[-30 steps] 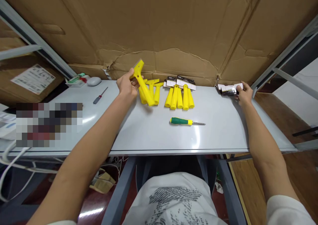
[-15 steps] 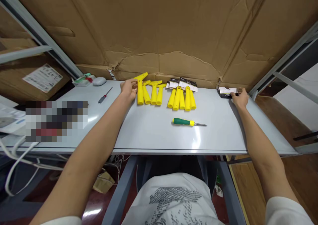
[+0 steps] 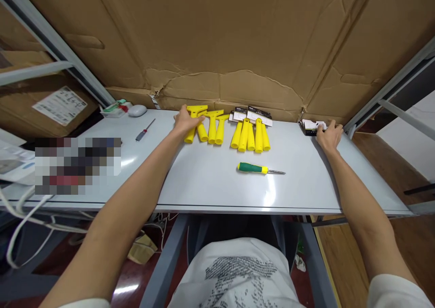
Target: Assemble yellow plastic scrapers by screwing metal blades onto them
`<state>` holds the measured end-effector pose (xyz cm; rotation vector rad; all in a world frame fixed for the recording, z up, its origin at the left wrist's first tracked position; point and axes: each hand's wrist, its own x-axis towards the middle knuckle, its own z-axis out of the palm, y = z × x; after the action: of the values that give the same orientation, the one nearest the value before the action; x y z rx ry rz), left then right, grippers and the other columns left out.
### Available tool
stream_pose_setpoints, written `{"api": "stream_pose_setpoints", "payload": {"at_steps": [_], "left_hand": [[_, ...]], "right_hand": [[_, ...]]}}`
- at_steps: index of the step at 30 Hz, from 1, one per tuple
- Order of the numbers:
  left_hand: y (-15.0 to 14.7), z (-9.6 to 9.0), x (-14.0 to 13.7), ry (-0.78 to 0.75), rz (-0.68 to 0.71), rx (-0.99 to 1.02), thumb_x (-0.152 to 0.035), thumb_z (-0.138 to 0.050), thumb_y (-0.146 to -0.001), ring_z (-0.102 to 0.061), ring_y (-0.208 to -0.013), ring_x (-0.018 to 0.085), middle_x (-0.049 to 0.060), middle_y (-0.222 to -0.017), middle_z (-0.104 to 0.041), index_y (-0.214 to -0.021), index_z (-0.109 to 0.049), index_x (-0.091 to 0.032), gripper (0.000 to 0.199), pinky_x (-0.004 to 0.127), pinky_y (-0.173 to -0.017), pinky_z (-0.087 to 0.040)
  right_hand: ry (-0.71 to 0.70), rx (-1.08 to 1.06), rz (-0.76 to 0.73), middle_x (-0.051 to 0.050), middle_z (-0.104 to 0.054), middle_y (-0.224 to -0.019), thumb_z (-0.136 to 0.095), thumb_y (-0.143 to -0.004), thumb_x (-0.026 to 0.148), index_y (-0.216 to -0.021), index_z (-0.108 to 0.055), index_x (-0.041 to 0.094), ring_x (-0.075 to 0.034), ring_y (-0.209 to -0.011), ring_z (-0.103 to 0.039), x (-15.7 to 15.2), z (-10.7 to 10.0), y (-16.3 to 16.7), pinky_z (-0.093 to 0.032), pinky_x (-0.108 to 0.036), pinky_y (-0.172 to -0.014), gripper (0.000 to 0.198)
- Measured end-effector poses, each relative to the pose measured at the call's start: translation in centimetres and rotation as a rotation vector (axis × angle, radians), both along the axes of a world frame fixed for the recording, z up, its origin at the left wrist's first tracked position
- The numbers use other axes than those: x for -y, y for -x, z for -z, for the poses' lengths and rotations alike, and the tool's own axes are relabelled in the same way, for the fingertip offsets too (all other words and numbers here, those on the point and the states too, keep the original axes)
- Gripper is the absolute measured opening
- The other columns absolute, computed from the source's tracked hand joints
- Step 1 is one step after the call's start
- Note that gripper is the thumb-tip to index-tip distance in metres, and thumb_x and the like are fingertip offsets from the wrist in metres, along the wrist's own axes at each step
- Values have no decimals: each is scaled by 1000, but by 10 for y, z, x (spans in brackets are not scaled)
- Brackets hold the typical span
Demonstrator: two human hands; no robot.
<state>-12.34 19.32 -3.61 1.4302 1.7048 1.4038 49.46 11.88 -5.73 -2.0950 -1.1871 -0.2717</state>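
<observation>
On my head view, the only feed I have, the left hand (image 3: 184,120) lies over the leftmost yellow T-shaped scraper (image 3: 198,109), at the far side of the grey-white tabletop (image 3: 210,185). Its fingers bend around the scraper, partly hidden; I can't tell whether they pinch it or only rest on it. Three more yellow scrapers (image 3: 212,127) stand in a tight row to its right, so I judge that a sideways drag of the hand could knock the row askew.

The right hand (image 3: 329,137) touches the right end of a black-and-white card package (image 3: 309,127) near the table's right end. Some fingertips are out of sight, so I can't say if they grip or merely press. Pushing hard there could crumple the card.

Between the hands, five yellow handles (image 3: 250,136) lie below black-and-white cards (image 3: 260,114); a careless sweep might scatter them. Nearer me is a green-and-yellow screwdriver (image 3: 253,168). Its rounded handle could roll towards the front edge if a forearm brushed it.
</observation>
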Motion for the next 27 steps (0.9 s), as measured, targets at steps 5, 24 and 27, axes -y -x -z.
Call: {"api": "stream_pose_setpoints", "payload": {"at_steps": [5, 24, 27], "left_hand": [[-10, -4, 7, -3, -11, -115, 4, -101, -46, -41, -165, 54, 24, -154, -63, -133, -71, -14, 94, 61, -137, -33], [-25, -21, 25, 16, 67, -213, -1, -85, -67, -69, -136, 44, 17, -113, -76, -93, -68, -23, 38, 62, -137, -35], [-20, -19, 24, 34, 43, -243, -6, -85, -69, -68, -137, 45, 19, -113, -77, -83, -63, -24, 32, 62, -137, -36]], "right_hand": [[13, 4, -12, -31, -57, -152, -62, -100, 42, -156, -60, 10, -46, -145, -57, -2, 2, -1, -46, -65, -127, 65], [53, -5, -48, -29, -61, -149, -65, -96, 36, -158, -58, 12, -44, -140, -62, -5, 2, -2, -49, -64, -126, 67], [61, -10, -45, -29, -61, -149, -64, -96, 35, -159, -58, 12, -43, -139, -63, -4, 0, -2, -49, -64, -127, 67]]}}
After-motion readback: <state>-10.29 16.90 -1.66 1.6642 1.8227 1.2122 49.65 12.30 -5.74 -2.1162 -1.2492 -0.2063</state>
